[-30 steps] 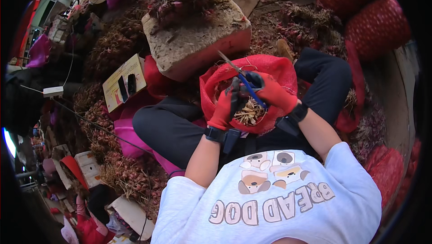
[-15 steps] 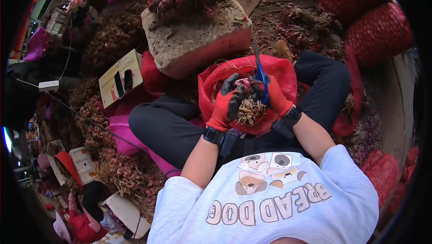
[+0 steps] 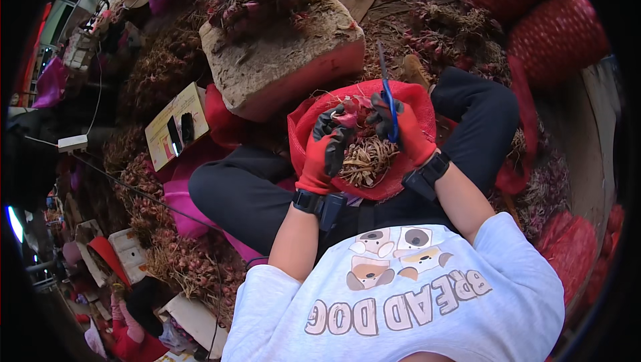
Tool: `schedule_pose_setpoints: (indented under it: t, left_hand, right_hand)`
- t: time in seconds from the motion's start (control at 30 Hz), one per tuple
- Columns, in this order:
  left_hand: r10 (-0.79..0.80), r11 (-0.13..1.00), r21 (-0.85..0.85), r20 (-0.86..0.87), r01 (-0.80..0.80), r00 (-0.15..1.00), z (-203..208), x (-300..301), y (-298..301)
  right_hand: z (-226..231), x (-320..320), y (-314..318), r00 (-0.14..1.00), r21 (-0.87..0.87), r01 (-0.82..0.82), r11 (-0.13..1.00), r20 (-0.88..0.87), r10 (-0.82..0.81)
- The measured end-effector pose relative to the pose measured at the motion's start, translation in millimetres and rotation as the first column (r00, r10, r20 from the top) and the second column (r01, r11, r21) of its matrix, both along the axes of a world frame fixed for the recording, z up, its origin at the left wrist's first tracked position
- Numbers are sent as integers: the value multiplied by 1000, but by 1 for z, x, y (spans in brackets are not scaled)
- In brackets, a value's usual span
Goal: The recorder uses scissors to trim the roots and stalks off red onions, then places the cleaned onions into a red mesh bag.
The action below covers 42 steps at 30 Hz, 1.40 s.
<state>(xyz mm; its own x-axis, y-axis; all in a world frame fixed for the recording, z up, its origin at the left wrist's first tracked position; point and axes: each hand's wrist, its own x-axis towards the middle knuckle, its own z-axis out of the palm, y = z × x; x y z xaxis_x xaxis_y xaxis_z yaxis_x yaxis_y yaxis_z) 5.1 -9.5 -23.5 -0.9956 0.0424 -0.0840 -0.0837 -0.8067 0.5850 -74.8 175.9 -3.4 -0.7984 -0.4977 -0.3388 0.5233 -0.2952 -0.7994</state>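
I sit cross-legged with a red woven sack standing rolled open in my lap. Dry, straw-coloured stalks fill its near side. My left hand, in a red and black glove, is closed on a pinkish-red shallot above the sack. Opposite it, my right hand, gloved alike, grips blue-handled scissors, whose dark blade points away from me. More reddish bulbs show between the two hands, and I cannot tell whether the right fingers touch them.
A dirty foam block topped with a heap of shallots stands just beyond the sack. Loose shallots lie along my left, near a carton carrying two phones. Full red mesh bags are at far right. Another person sits at lower left.
My hands have drawn apart, the left one moving left with the shallot. More of the stalks in the sack now shows. The scissors stay in my right hand, held more upright.
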Motion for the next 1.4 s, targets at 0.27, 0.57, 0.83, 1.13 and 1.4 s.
schedule_pose_setpoints:
  t: [0.27,0.57,0.83,1.13,1.4]
  left_hand:
    - [64,964,-264,69,-43,996,16,-2,20]
    - [-179,598,-801,-161,-23,971,2,2,6]
    - [-149,850,524,136,57,979,10,-3,-8]
    - [-123,761,646,54,59,991,30,-4,-12]
    - [-219,827,534,19,175,976,17,3,-12]
  right_hand:
    - [-9,-4,-11,990,125,-94,988,-93,106]
    - [0,8,-14,995,-11,-71,997,-73,70]
    - [40,0,2,720,590,96,802,-597,353]
    - [56,26,30,384,756,406,514,-652,654]
    - [45,26,35,372,814,372,446,-571,732]
